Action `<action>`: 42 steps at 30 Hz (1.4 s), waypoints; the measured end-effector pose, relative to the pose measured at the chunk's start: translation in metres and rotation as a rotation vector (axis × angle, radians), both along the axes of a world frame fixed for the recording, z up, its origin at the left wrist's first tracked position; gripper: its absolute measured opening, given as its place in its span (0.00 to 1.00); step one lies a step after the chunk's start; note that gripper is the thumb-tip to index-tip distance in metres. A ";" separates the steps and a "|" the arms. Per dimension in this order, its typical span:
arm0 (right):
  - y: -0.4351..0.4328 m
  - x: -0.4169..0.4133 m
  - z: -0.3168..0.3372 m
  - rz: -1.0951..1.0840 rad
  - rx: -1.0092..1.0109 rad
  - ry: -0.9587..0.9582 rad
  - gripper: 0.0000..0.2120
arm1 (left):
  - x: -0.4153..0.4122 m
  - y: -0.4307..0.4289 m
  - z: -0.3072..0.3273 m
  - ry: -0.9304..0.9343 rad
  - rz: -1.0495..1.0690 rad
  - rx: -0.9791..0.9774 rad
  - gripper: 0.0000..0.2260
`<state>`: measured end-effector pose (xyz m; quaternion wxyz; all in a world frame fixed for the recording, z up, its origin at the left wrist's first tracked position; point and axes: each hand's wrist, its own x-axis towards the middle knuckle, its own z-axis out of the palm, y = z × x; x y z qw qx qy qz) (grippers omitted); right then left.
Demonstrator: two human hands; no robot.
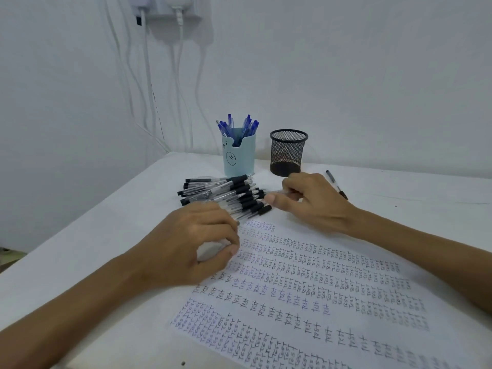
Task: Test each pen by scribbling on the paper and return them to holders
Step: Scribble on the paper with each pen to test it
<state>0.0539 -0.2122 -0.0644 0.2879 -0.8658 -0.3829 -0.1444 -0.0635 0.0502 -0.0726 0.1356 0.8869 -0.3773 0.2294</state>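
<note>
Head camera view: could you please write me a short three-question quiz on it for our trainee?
1. True or false: the blue pens stand in the light blue plastic holder.
2. The pile of clear black-capped pens lies: A) in front of that holder; B) inside the black wire-mesh cup.
3. Which word fills the white paper sheet?
Key: 1 true; 2 A; 3 "test".

Pen pile (226,194) just before blue holder (238,155); free table (127,203) left of both
</note>
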 end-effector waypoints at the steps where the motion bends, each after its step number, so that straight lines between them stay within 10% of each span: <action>1: 0.000 -0.004 -0.001 0.028 0.059 0.028 0.35 | -0.001 0.002 0.001 0.011 0.019 0.004 0.07; 8: 0.014 0.001 0.007 0.111 0.705 0.692 0.21 | -0.022 0.001 -0.018 0.125 0.252 -0.020 0.26; 12: 0.012 -0.008 0.003 0.174 0.829 0.694 0.28 | -0.018 0.003 -0.019 0.169 0.335 -0.186 0.29; 20: 0.002 -0.015 0.001 0.076 0.555 0.778 0.33 | -0.014 0.003 -0.023 0.266 0.354 -0.078 0.32; 25: 0.000 -0.007 0.001 0.180 0.423 0.792 0.16 | -0.015 0.004 -0.025 0.287 0.359 -0.074 0.30; 42: -0.004 -0.012 -0.005 0.189 0.311 0.700 0.06 | -0.017 0.004 -0.023 0.312 0.330 -0.070 0.24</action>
